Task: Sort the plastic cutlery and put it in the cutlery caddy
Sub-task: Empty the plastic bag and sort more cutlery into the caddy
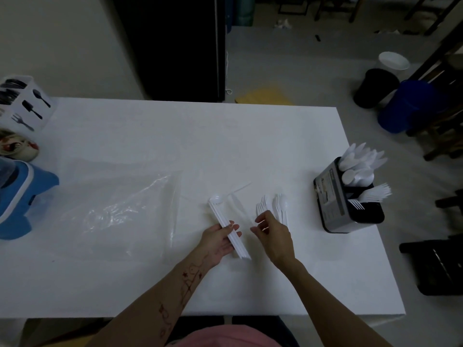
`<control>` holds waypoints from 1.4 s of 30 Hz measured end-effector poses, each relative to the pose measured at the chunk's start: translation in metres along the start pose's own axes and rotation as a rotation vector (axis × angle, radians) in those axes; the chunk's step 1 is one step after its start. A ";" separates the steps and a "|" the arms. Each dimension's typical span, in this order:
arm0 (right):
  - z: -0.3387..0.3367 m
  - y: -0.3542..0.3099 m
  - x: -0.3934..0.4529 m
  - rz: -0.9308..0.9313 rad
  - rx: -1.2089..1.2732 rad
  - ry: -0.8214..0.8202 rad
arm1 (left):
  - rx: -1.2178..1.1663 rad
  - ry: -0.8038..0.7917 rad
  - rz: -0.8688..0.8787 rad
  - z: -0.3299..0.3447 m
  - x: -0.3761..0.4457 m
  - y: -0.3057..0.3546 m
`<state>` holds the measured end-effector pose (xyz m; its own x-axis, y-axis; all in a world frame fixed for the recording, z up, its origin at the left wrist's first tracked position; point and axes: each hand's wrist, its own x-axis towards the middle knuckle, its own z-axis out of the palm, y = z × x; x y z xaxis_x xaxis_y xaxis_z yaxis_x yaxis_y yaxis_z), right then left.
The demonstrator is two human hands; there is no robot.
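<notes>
On the white table (140,136) my left hand (220,240) grips a stacked bundle of white plastic spoons (226,225), bowls pointing away from me. My right hand (271,231) hovers over a small pile of white forks and spoons (273,205), fingers pinched on one thin handle. A single loose white piece (241,187) lies just beyond the bundle. The black cutlery caddy (348,199) stands at the table's right edge, holding white spoons, knives and forks in separate compartments.
A clear plastic bag (120,209) lies flat left of my hands. At the far left stand a white caddy (23,103) printed with black cutlery shapes, a small bowl-like object (18,147) and a blue item (17,196). Bins stand on the floor at right.
</notes>
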<state>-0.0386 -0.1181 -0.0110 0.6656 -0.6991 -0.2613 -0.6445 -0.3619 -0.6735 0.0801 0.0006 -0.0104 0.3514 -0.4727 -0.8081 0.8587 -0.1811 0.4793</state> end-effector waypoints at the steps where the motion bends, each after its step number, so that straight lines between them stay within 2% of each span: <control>1: 0.001 -0.001 -0.001 -0.014 -0.001 0.008 | 0.005 -0.002 0.002 0.001 0.000 0.000; 9: 0.007 0.001 -0.013 -0.182 -0.075 -0.019 | -0.025 -0.025 0.005 0.002 0.005 -0.002; 13: 0.005 0.003 -0.015 -0.259 -0.051 -0.110 | -0.039 -0.044 -0.005 0.005 0.007 -0.002; 16: 0.007 0.008 -0.015 -0.152 -0.065 0.001 | -0.027 -0.005 0.012 0.007 0.009 -0.005; 18: 0.005 0.015 -0.014 0.013 -0.129 0.146 | -0.056 0.023 0.022 0.007 0.011 -0.006; 20: 0.003 0.022 -0.012 0.149 -0.225 0.169 | -0.062 0.027 0.021 0.004 0.012 -0.008; 24: 0.012 0.027 -0.011 0.096 -0.387 0.093 | -0.046 0.043 0.015 0.000 0.010 -0.012; 29: 0.030 0.016 -0.005 0.015 -0.318 0.074 | -0.030 0.057 0.036 -0.002 0.007 -0.014; 33: 0.032 0.007 -0.002 -0.062 -0.259 -0.001 | -0.039 0.048 0.023 -0.003 0.007 -0.011; 36: 0.022 0.007 -0.002 0.045 -0.242 0.103 | -0.061 0.043 0.008 -0.002 0.008 -0.008; 38: 0.013 0.014 -0.003 0.170 -0.321 0.170 | -0.061 0.042 0.011 -0.002 0.010 -0.009; 42: 0.009 0.024 -0.002 0.225 -0.463 0.145 | -0.058 0.030 0.026 0.000 0.011 -0.011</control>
<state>-0.0518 -0.1200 -0.0323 0.4540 -0.8570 -0.2440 -0.8858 -0.4046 -0.2272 0.0747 -0.0023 -0.0245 0.3838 -0.4503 -0.8062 0.8692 -0.1187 0.4801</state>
